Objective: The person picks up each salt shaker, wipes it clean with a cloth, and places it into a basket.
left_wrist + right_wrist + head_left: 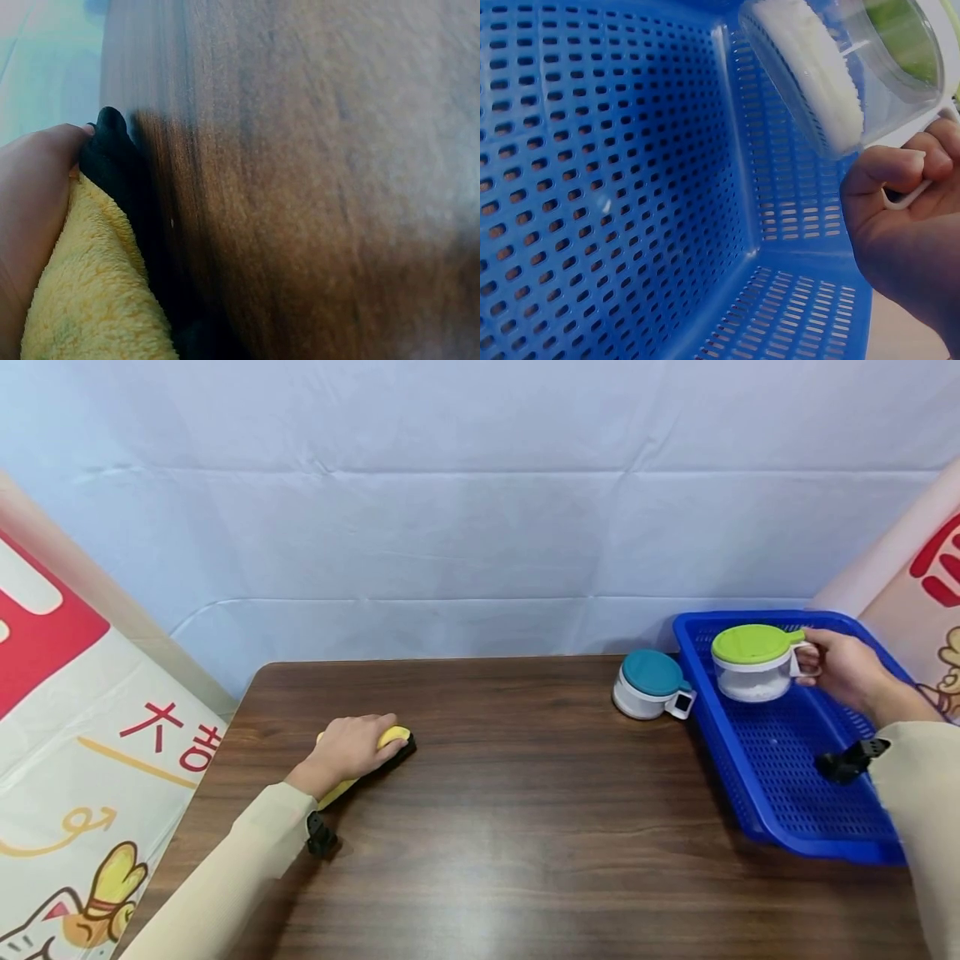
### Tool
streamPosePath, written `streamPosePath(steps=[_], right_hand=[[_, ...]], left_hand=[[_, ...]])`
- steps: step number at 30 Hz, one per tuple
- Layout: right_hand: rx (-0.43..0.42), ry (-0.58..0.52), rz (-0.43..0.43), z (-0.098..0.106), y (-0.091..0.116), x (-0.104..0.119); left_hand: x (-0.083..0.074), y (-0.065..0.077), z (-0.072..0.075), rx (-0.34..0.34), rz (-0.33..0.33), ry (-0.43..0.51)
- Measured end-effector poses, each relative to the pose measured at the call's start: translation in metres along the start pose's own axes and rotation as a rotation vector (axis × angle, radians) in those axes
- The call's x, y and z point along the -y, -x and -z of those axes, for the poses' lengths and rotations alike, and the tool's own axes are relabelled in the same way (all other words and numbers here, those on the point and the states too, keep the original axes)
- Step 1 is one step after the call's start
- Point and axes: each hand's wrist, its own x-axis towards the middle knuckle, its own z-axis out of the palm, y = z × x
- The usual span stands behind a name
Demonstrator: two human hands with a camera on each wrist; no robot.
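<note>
My left hand [351, 747] grips a folded yellow cloth [339, 793] on the left part of the wooden table [487, 777]. The cloth's fuzzy yellow side [97, 277] and its black side both show in the left wrist view. At the far right, my right hand [851, 668] holds a clear seasoning jar [752, 681] by its white handle. The jar has a green lid [752, 644] and some white granular contents [810, 71]. It hangs over the back of a blue plastic basket [780, 760], above the perforated bottom.
A second seasoning jar [640, 702], with a teal lid and white handle, stands on the table just left of the basket. Pale sheeting [465, 527] rises behind the table's back edge. Printed sheets [82, 760] flank both sides.
</note>
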Motion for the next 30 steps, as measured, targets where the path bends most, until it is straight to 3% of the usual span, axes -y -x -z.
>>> streamPosePath(steps=[3,11,19,25,30], right_hand=[[-0.049,0.129,-0.001,0.002,0.0,-0.003],[-0.072,0.343,0.015,-0.003,-0.007,-0.011],[-0.157,0.47,-0.016,-0.007,-0.009,-0.015],[-0.174,0.596,-0.051,-0.005,-0.009,-0.019],[-0.179,0.629,-0.072,-0.005,-0.009,-0.021]], left_hand=[[0.0,0.0,0.0,0.002,0.002,-0.002],[0.0,-0.001,0.001,0.005,0.01,-0.002],[0.0,0.001,0.0,-0.001,0.005,0.007],[-0.001,0.0,0.001,-0.004,0.007,0.008],[-0.001,0.0,0.001,0.005,0.01,0.006]])
